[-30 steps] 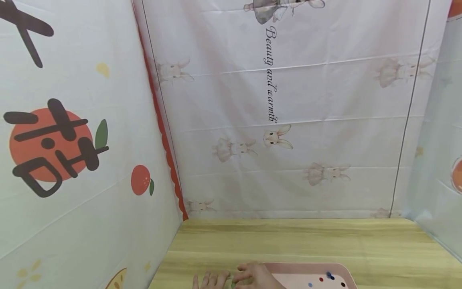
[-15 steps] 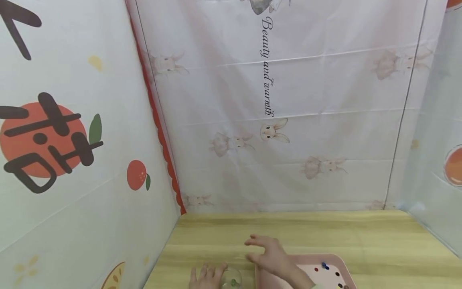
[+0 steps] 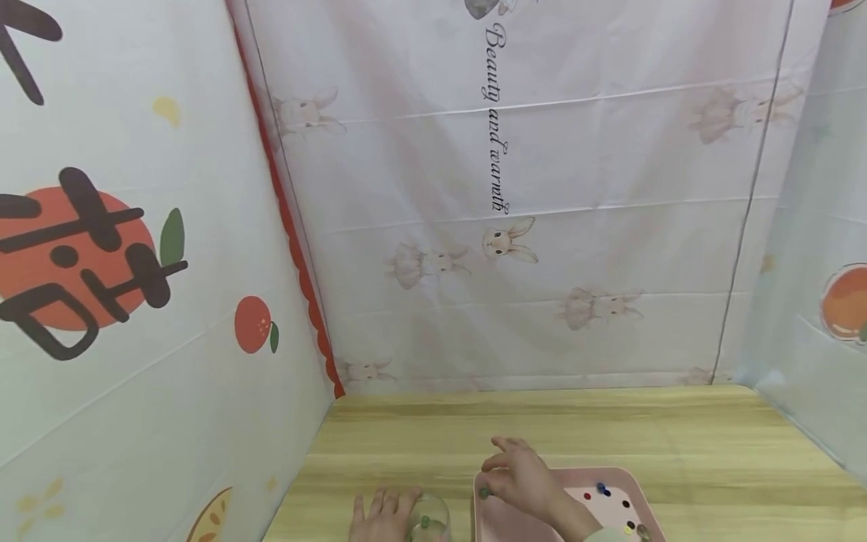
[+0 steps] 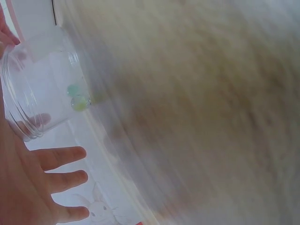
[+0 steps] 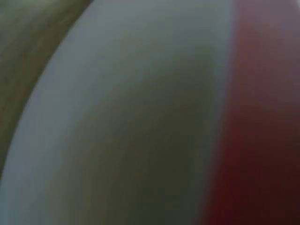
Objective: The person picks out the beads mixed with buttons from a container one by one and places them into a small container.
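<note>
My left hand (image 3: 384,517) is beside a clear glass jar (image 3: 439,512) at the bottom of the head view. In the left wrist view, the jar (image 4: 42,77) stands mouth up with marbles (image 4: 80,102) in its bottom. The index finger lies against the glass there, and the other fingers (image 4: 65,180) stretch out straight. My right hand (image 3: 524,482) hovers over the left corner of a pink tray (image 3: 633,482), fingers bent loosely. A green marble (image 3: 484,492) is close by its thumb; whether they touch I cannot tell. The right wrist view is blurred and shows no hand.
Several small coloured pieces, among them a red one (image 3: 587,496) and a blue one (image 3: 601,488), lie in the tray's right part. Printed cloths (image 3: 433,316) enclose the wooden table (image 3: 379,436) at the back and on both sides.
My right hand has moved right, away from the jar, to the tray's left corner. The left hand has stayed by the jar. The head view has tilted down slightly.
</note>
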A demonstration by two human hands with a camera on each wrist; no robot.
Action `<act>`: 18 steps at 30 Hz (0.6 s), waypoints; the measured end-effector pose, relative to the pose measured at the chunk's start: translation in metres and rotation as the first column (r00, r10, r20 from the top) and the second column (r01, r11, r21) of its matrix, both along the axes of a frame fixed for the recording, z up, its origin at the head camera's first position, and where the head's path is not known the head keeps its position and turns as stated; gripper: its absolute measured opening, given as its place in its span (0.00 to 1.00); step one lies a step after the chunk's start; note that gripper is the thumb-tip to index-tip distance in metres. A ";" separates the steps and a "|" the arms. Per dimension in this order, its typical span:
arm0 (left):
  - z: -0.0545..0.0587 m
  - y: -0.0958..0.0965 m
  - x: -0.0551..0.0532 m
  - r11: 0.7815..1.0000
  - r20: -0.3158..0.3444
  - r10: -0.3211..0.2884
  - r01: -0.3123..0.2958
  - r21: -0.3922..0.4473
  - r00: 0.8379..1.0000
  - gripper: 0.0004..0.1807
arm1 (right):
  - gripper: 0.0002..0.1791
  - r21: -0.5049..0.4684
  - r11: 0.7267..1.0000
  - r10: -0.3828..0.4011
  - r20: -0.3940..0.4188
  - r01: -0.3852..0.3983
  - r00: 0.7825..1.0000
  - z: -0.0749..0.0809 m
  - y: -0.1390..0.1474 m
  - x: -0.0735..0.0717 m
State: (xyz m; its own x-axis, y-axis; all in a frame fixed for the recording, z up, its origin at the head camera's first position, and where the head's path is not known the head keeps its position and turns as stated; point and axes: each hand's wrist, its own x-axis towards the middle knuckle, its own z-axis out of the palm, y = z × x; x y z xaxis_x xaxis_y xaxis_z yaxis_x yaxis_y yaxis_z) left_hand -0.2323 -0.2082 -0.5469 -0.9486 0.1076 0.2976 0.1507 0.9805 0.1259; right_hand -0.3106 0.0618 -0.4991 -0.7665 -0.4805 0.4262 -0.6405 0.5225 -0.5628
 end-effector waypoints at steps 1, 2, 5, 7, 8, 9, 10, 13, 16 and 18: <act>0.001 -0.001 -0.001 1.000 0.003 -0.010 0.010 -0.009 1.000 0.51 | 0.06 0.012 1.000 -0.004 -0.029 0.005 1.000 -0.002 -0.001 0.000; 0.001 -0.002 -0.002 1.000 0.002 -0.021 0.021 -0.020 1.000 0.51 | 0.05 0.023 1.000 -0.007 -0.056 0.008 0.998 -0.003 -0.001 0.000; 0.000 -0.003 -0.006 0.999 -0.025 -0.040 0.039 -0.024 0.999 0.49 | 0.03 0.047 0.998 -0.027 -0.111 0.032 0.993 -0.008 -0.003 0.000; 0.000 -0.003 -0.007 0.999 -0.024 -0.040 0.040 -0.014 0.999 0.49 | 0.04 0.061 0.997 -0.041 -0.101 0.047 0.994 -0.010 -0.003 0.002; 0.000 -0.003 -0.007 0.999 -0.020 -0.041 0.041 -0.018 0.999 0.50 | 0.05 0.070 0.996 -0.041 -0.079 0.046 0.996 -0.010 -0.002 0.003; 0.001 -0.003 -0.007 0.999 -0.015 -0.043 0.042 -0.020 0.999 0.50 | 0.05 0.080 0.996 -0.039 -0.050 0.043 0.998 -0.010 -0.002 0.005; 0.001 -0.003 -0.006 0.999 -0.005 -0.049 0.048 -0.020 0.999 0.51 | 0.06 0.095 0.995 -0.036 -0.022 0.037 0.999 -0.010 -0.001 0.006; 0.003 -0.002 -0.005 0.998 0.013 -0.060 0.060 -0.015 0.998 0.51 | 0.08 0.158 0.987 -0.017 0.033 0.012 0.999 -0.005 0.002 0.009; 0.005 -0.001 -0.004 0.998 0.012 -0.059 0.059 -0.012 0.998 0.51 | 0.08 0.186 0.982 0.008 0.039 -0.015 0.999 0.005 0.003 0.008; 0.005 0.000 -0.004 0.999 0.013 -0.043 0.043 -0.009 0.999 0.51 | 0.06 0.184 0.983 0.019 0.047 -0.027 0.999 0.012 0.003 0.007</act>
